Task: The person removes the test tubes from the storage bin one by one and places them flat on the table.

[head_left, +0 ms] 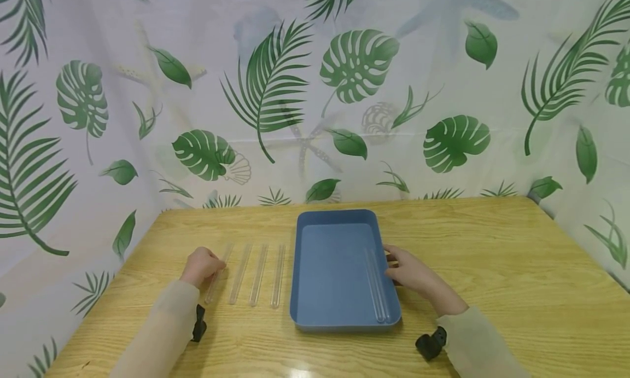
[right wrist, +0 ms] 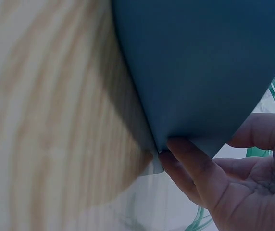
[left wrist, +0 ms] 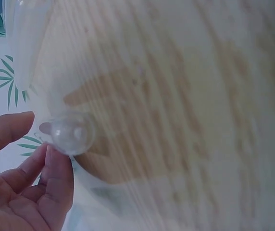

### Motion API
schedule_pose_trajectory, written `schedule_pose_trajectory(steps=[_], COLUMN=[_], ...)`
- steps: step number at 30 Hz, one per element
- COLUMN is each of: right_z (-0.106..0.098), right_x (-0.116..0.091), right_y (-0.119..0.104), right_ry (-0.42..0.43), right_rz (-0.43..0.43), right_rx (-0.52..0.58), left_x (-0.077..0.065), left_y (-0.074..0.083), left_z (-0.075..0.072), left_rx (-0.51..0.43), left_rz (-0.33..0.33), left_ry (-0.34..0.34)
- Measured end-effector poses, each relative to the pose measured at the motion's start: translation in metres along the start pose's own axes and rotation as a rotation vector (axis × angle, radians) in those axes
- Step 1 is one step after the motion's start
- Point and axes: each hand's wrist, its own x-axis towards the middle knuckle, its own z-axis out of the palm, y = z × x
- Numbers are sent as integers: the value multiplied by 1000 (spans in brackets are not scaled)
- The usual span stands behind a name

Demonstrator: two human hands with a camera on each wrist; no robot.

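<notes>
My left hand (head_left: 202, 266) is at the leftmost clear test tube (head_left: 210, 295) on the table, its thumb and fingertips on either side of the tube. In the left wrist view the tube's rounded end (left wrist: 75, 134) points at the camera beside the fingertips (left wrist: 53, 156). Three more test tubes (head_left: 258, 277) lie in a row to the right. My right hand (head_left: 410, 271) holds the right wall of a blue tray (head_left: 327, 274), thumb at the rim and fingers against the outside. Inside the tray, two test tubes (head_left: 378, 290) lie along that wall.
The wooden table (head_left: 492, 257) runs back to a leaf-patterned cloth (head_left: 295, 93) hanging behind it and along both sides. A black wrist camera (head_left: 432, 343) is by the right sleeve, another (head_left: 199, 324) by the left.
</notes>
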Motion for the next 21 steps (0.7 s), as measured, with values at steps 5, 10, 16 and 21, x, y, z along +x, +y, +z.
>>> schedule_pose_trajectory(steps=[5,10,16,21], right_z=[0,0,0,0], right_x=[0,0,-1,-1], right_y=[0,0,0,0], right_ry=[-3,-5,-7,-5], right_rz=[-5,-10,-11,-13], right_rx=[8,8,5,-1], left_x=[1,-1,7,9], left_y=[-3,-2,-9,-10], left_z=[0,-1,1,2], left_rx=[-7,-4,1,3], left_rz=[-1,-6,-3,-5], left_ry=[7,10,6,7])
